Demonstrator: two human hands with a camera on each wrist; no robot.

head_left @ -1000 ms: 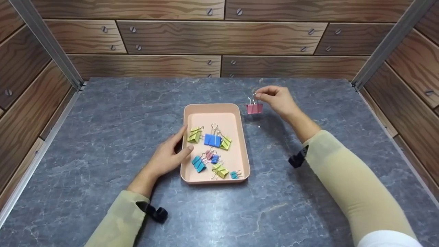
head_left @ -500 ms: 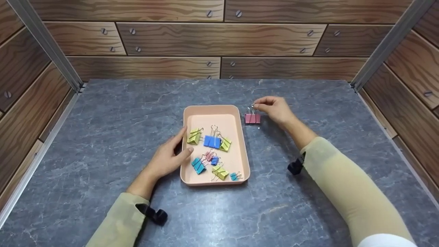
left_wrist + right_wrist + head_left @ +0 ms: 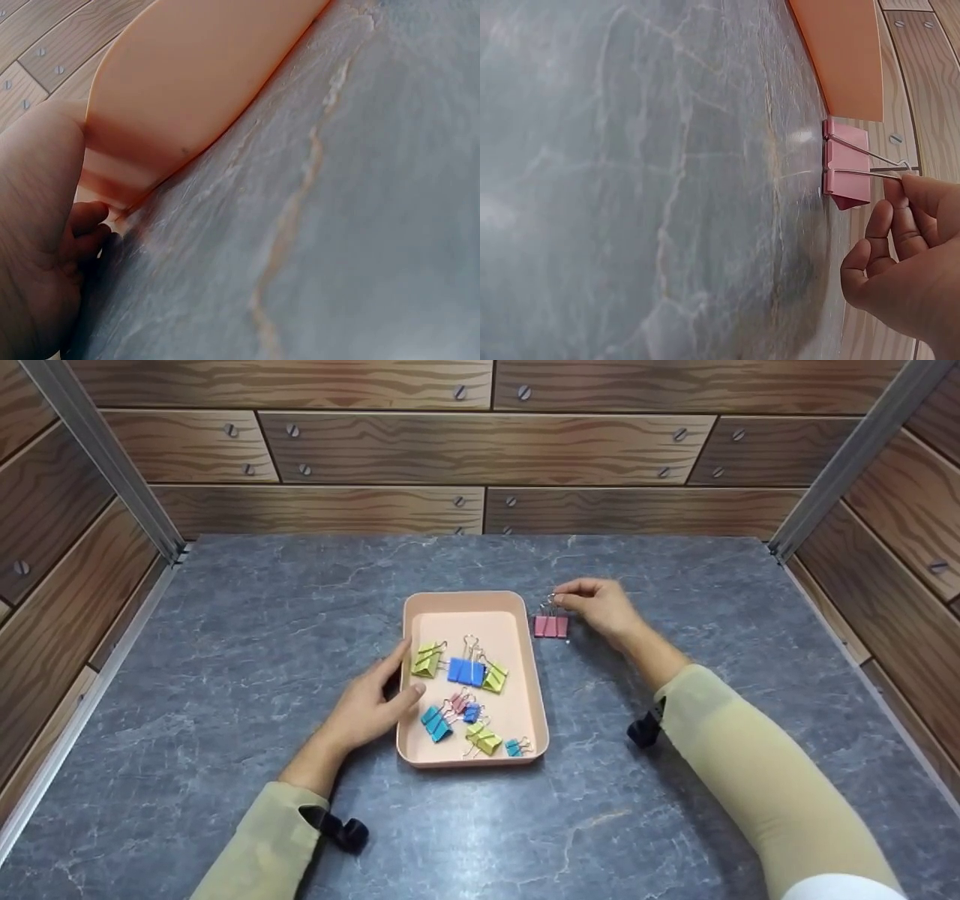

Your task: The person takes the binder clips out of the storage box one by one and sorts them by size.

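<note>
My right hand (image 3: pixel 604 611) pinches a wire handle of a pink binder clip (image 3: pixel 551 627) between thumb and forefinger. The clip hangs upright just outside the tray's far right side, its pink body (image 3: pixel 846 161) right down at the tabletop in the right wrist view. At the left side of the peach tray (image 3: pixel 465 601), my left hand (image 3: pixel 364 705) holds the wall, thumb over the rim and fingers along the outside. Inside lie a large blue binder clip (image 3: pixel 466 672), several yellow-green clips (image 3: pixel 427 660), teal clips (image 3: pixel 436 723), a small pink clip (image 3: pixel 459 703) and a small blue clip (image 3: pixel 472 712).
The tray stands on a grey marbled tabletop (image 3: pixel 247 660). Wood-patterned panels (image 3: pixel 487 446) close off the back and both sides, with metal posts (image 3: pixel 105 461) at the far corners. A tiny white speck (image 3: pixel 568 642) lies near the pink clip.
My right hand has come down and slightly nearer, lowering the pink binder clip from above the table to its surface beside the tray. The left hand stays at the tray wall.
</note>
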